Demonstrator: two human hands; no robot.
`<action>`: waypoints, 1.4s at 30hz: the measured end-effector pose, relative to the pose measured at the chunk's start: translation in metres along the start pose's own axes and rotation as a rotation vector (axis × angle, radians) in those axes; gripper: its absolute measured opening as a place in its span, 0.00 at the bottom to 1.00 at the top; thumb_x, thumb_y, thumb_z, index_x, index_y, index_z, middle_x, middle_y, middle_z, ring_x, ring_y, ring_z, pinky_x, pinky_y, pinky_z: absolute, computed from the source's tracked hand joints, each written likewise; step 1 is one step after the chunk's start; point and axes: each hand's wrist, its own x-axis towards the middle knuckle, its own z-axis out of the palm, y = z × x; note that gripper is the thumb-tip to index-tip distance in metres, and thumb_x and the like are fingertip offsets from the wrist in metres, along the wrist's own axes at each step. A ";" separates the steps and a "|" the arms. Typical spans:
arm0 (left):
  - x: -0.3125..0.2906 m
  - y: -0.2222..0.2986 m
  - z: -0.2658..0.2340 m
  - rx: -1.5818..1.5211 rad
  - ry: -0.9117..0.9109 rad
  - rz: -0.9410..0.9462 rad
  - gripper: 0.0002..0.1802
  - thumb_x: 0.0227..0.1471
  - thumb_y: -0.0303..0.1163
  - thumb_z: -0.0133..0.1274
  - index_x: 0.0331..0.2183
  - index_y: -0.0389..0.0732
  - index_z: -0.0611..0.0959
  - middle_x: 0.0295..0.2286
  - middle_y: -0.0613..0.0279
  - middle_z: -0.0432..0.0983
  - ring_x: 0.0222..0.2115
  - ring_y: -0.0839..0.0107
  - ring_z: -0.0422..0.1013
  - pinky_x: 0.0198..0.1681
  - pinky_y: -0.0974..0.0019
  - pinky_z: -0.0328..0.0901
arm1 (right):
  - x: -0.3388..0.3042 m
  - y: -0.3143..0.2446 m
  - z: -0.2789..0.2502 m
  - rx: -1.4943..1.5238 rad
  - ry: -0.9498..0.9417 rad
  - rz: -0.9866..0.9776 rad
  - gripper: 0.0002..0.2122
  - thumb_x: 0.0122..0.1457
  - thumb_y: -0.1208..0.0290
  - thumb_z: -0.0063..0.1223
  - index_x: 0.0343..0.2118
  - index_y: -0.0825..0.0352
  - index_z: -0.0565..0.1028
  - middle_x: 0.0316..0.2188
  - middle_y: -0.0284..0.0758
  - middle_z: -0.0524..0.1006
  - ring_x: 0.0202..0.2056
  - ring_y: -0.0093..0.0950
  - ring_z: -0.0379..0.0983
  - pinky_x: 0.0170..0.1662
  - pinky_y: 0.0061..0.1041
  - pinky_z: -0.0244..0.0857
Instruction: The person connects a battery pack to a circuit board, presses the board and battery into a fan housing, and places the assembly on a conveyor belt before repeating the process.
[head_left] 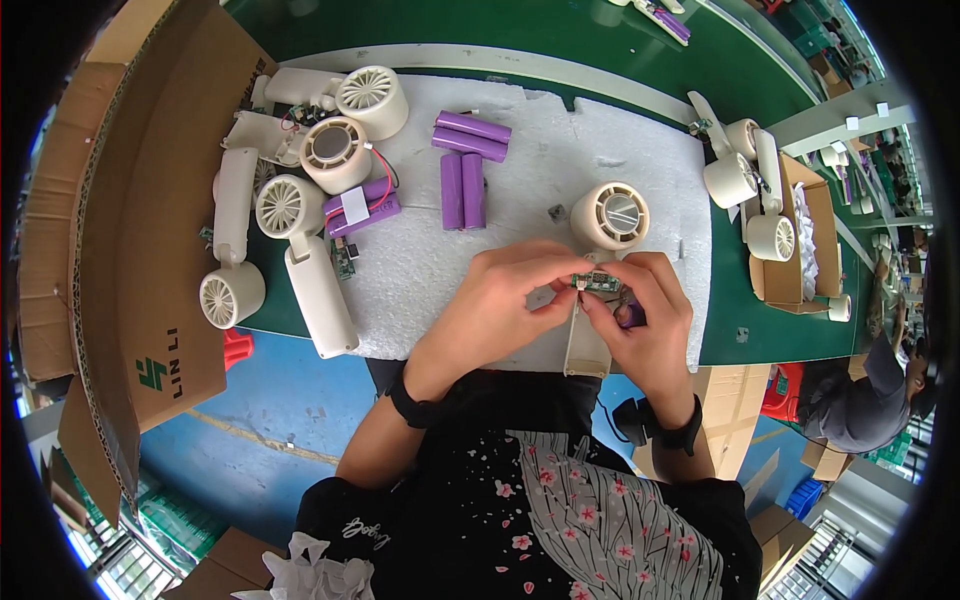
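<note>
A small green circuit board (598,282) is pinched between the fingertips of my left hand (503,300) and my right hand (651,310). Both hands are closed on it, one at either end. Beneath them lies a cream handheld fan with its round head (612,215) pointing away from me and its open handle shell (588,348) toward me. Something purple, seemingly a battery cell (630,316), shows partly under my right fingers, which hide the rest. Just left of the fan head sits a small dark square part (557,212).
Purple battery pairs (463,190) lie on the white foam sheet (520,110). Several cream fans (290,207) crowd the left, by a tall cardboard box (170,220). More fans (731,180) and an open carton (800,235) stand right. A person (862,400) sits at far right.
</note>
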 end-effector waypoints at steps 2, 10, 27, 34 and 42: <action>-0.001 -0.001 0.000 -0.002 0.006 0.004 0.19 0.39 0.17 0.60 0.38 0.38 0.84 0.33 0.58 0.79 0.27 0.68 0.77 0.32 0.69 0.72 | 0.001 0.003 0.001 -0.028 0.033 -0.073 0.17 0.43 0.78 0.68 0.39 0.69 0.77 0.33 0.36 0.74 0.27 0.25 0.72 0.28 0.22 0.67; -0.003 0.001 -0.001 0.102 0.029 0.042 0.17 0.38 0.18 0.61 0.35 0.39 0.86 0.30 0.59 0.80 0.26 0.68 0.76 0.27 0.70 0.70 | 0.005 0.001 -0.002 -0.004 -0.001 -0.032 0.19 0.40 0.78 0.69 0.39 0.66 0.81 0.32 0.36 0.75 0.28 0.25 0.74 0.29 0.21 0.68; -0.002 0.004 0.002 0.014 0.002 -0.036 0.17 0.39 0.19 0.59 0.37 0.39 0.83 0.32 0.58 0.78 0.28 0.65 0.75 0.30 0.66 0.69 | 0.007 -0.008 -0.002 0.114 -0.015 0.143 0.14 0.47 0.81 0.64 0.39 0.68 0.81 0.29 0.33 0.75 0.26 0.17 0.69 0.28 0.16 0.63; -0.007 0.008 0.026 0.209 0.100 -0.097 0.23 0.39 0.20 0.59 0.42 0.41 0.77 0.37 0.55 0.76 0.35 0.57 0.74 0.36 0.62 0.70 | 0.002 -0.008 0.001 0.193 0.028 0.235 0.12 0.50 0.80 0.61 0.39 0.69 0.79 0.30 0.33 0.76 0.26 0.18 0.69 0.28 0.16 0.62; -0.008 0.005 0.029 0.321 0.113 0.045 0.23 0.39 0.21 0.58 0.43 0.41 0.77 0.37 0.55 0.76 0.34 0.55 0.74 0.37 0.60 0.70 | 0.000 -0.013 -0.005 0.077 0.039 0.249 0.09 0.50 0.80 0.61 0.35 0.71 0.79 0.30 0.35 0.77 0.24 0.19 0.70 0.28 0.18 0.63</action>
